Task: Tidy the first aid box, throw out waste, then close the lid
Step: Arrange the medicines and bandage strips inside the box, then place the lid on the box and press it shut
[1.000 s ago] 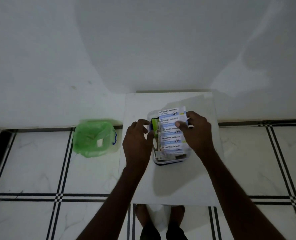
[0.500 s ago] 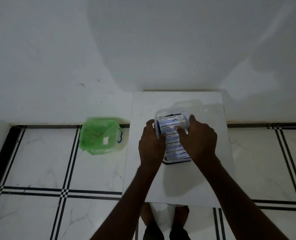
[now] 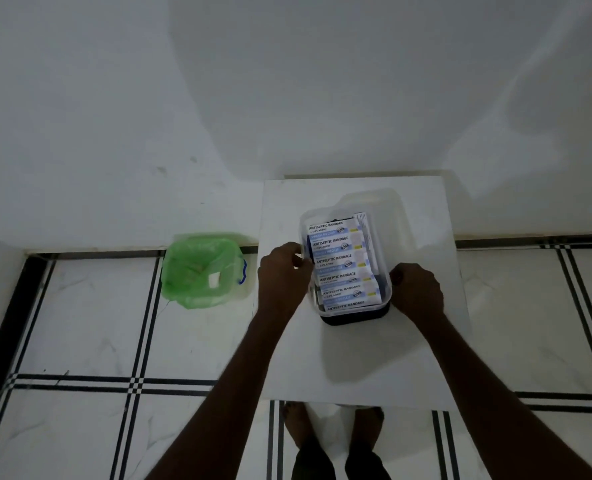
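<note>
The first aid box (image 3: 356, 316), clear plastic on a dark base, stands open on a small white table (image 3: 356, 362). A strip of blue and white antiseptic bandage packets (image 3: 343, 265) lies lengthwise inside it, filling most of the box. The clear lid (image 3: 386, 205) sits behind the box, at its far edge. My left hand (image 3: 282, 273) grips the box's left rim with fingertips curled over it. My right hand (image 3: 416, 289) is closed against the box's right wall.
A bin lined with a green bag (image 3: 201, 270) stands on the tiled floor left of the table, against the wall. The table's back edge touches the white wall. My feet (image 3: 336, 441) show below the table's front edge.
Both hands have let go of the bandage strip, which now lies flat in the box. My hands have moved apart to the box's left and right sides.
</note>
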Demonstrator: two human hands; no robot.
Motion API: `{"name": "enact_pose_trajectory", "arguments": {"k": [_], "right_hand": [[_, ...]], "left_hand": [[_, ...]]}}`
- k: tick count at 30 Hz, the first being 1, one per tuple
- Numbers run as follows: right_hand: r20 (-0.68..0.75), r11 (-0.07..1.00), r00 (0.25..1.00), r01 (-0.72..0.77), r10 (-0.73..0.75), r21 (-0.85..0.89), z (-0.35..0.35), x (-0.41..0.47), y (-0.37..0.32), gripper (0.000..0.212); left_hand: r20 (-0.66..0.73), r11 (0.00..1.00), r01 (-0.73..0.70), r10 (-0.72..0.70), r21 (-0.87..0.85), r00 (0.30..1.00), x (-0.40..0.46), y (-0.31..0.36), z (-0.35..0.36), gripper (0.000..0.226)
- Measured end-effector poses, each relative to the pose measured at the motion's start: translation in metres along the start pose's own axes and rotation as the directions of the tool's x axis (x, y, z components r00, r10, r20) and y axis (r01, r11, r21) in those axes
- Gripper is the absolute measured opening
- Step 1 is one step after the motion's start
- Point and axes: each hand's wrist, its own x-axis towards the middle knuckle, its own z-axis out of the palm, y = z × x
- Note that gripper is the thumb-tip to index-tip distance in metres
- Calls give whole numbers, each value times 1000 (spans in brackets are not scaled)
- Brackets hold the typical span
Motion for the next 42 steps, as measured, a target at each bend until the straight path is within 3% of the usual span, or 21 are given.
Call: {"name": "enact_pose_trajectory", "arguments": {"k": [3, 6, 8, 10, 13, 16, 21, 24, 29, 36, 39, 42], "right_hand": [[7, 999, 1000, 30, -30, -32, 6, 2, 1, 8], [-1, 1000, 1000, 25, -25, 15, 6, 4, 4, 13], [-21, 999, 999, 37, -37, 21, 4, 3, 5, 13], [-21, 999, 1000, 14, -13, 36, 3, 2, 5, 12], [-17, 997, 1000, -19, 20, 75, 2, 1, 5, 13], [-30, 989, 999, -38, 42, 144, -1, 0, 4, 11], [77, 907, 991, -129, 107, 402, -4, -3, 13, 9], [119, 873, 991, -111, 62, 475, -15, -9, 14, 17], [-80, 828, 989, -56, 121, 558, -68, -13, 22, 18], [-497, 915, 867, 235, -44, 328, -114, -52, -16, 15], [-551, 903, 820, 345, -157, 256, -89, -65, -42, 15], [-496, 881, 813, 439, -306, 175, -52, -74, -63, 19]], "left_hand": [[15, 999, 39, -38, -10, 999, 2, 0, -1, 27], [75, 996, 81, -84, 35, 994, -4, 8, 3, 54], [49, 991, 77, -82, 106, 995, -8, 9, 10, 61], [-26, 990, 50, -47, 134, 999, -9, 10, 14, 53], [-75, 998, 49, -46, 41, 996, -3, 9, 12, 41], [-44, 993, 69, -74, -94, 996, 0, 4, 5, 35], [12, 983, 82, -82, -165, 997, 4, -5, 1, 19], [-3, 981, 57, -58, -187, 998, 6, 0, -2, 17], [-43, 970, 33, -44, -242, 998, 13, 9, -9, 14], [-37, 982, 50, -58, -185, 998, 11, 4, 12, 15], [35, 976, 79, -73, -204, 997, 10, 1, 18, 20], [156, 941, 149, -105, -304, 982, 14, 2, 10, 23]]}}
